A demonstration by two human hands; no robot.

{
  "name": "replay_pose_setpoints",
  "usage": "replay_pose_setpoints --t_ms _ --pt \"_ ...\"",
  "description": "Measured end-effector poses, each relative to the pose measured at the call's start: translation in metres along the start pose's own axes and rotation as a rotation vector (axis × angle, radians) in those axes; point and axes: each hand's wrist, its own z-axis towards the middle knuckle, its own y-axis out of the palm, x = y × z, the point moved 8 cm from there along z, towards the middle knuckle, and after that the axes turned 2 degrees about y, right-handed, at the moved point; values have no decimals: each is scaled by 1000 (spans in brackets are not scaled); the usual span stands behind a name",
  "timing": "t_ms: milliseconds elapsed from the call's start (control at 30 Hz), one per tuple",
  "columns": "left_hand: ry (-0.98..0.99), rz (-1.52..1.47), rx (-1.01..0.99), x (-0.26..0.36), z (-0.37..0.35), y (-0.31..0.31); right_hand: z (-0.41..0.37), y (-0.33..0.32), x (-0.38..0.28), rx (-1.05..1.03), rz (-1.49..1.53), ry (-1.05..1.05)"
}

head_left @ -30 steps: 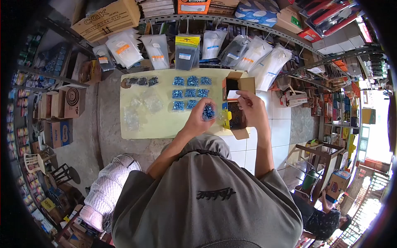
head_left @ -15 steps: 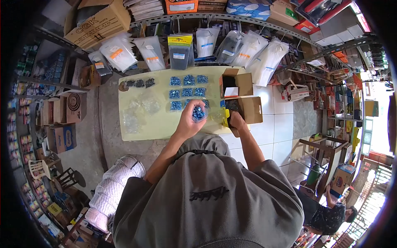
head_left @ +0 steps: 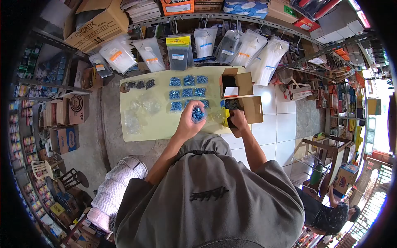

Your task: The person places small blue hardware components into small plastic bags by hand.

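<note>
My left hand [head_left: 189,122] is closed around a clear plastic bag of small blue pieces [head_left: 198,114], held up over the near side of the table. Beneath and beyond it, several small clear packs of blue pieces [head_left: 188,92] lie in rows. My right hand [head_left: 239,120] is at the near end of an open cardboard box [head_left: 253,109] that holds small dark pieces [head_left: 232,104]. Its fingers point down and are hidden by the hand and the box. A yellow flap or label [head_left: 226,118] shows just left of that hand.
On the pale yellow table [head_left: 161,124] lie empty-looking clear bags [head_left: 144,105] and dark packs [head_left: 139,84]. Another open box [head_left: 244,84] stands behind the first. Cable-tie packs [head_left: 178,53] hang along the far shelf. A rope roll [head_left: 118,186] stands left; a person [head_left: 331,215] is at right.
My right hand has shifted slightly at the box, its back now more rounded. My left hand keeps its hold on the bag of blue pieces. The whole view has moved a little.
</note>
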Motion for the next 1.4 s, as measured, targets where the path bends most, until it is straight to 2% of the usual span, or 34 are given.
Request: replay_pose_setpoints --t_ms 167,233,267,300,367,400,467,500,567,667,733,967,1133,1400 --pt "30 13 -4 0 1 3 -13 -63 -48 124 157 43" --pt "51 23 -4 2 2 4 -21 -89 -59 179 436 171" --pt "46 19 -13 1 2 6 -19 -89 -64 116 725 156" --pt "42 15 -22 1 2 8 -22 -99 -76 117 726 156" --pt "36 10 -25 3 3 12 -31 -122 -118 63 1156 137" --pt "31 3 -26 4 4 13 -36 -137 -135 64 1159 137" --pt "52 31 -47 10 6 17 -46 -154 -177 -123 1102 88" --pt "71 56 -64 14 7 19 -50 -162 -190 -122 1101 87" --pt "66 45 -66 17 10 22 -55 -169 -224 -245 1068 -86" --pt "76 -17 -65 18 13 24 -49 -169 -228 -212 982 -61" --pt "20 -27 -56 9 14 23 -45 -163 -218 -203 980 -11" --pt "30 22 -8 6 11 2 -48 -158 -200 -189 1016 110" --pt "24 20 47 0 9 -7 -51 -167 -210 -163 1043 87" --pt "45 -20 -5 -1 8 1 -56 -193 -236 -109 901 -1"
